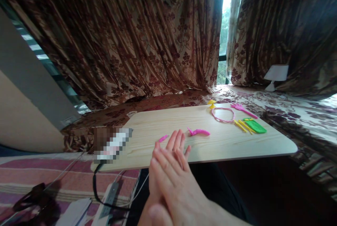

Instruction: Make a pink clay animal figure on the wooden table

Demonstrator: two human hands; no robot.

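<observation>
My right hand (181,183) lies across my left hand (155,180), palms together and fingers stretched out, over the front edge of the small wooden table (147,124). Whether anything lies between the palms is hidden. Just beyond the fingertips is a small pink piece of modelling clay (163,137). A curved pink clay piece (201,132) with a flared end lies to its right. Farther right are a twisted pink clay ring (212,114), a yellow mushroom-like piece (211,104), a pink hand-shaped piece (243,110), thin yellow clay sticks (240,126) and a flat green piece (256,127).
A pixelated flat device (113,147) stands at the table's left end, with a black cable (95,187) hanging down. A power strip (106,203) and papers (73,212) lie on the striped cloth. Behind are patterned curtains (147,36) and a white lamp (276,73).
</observation>
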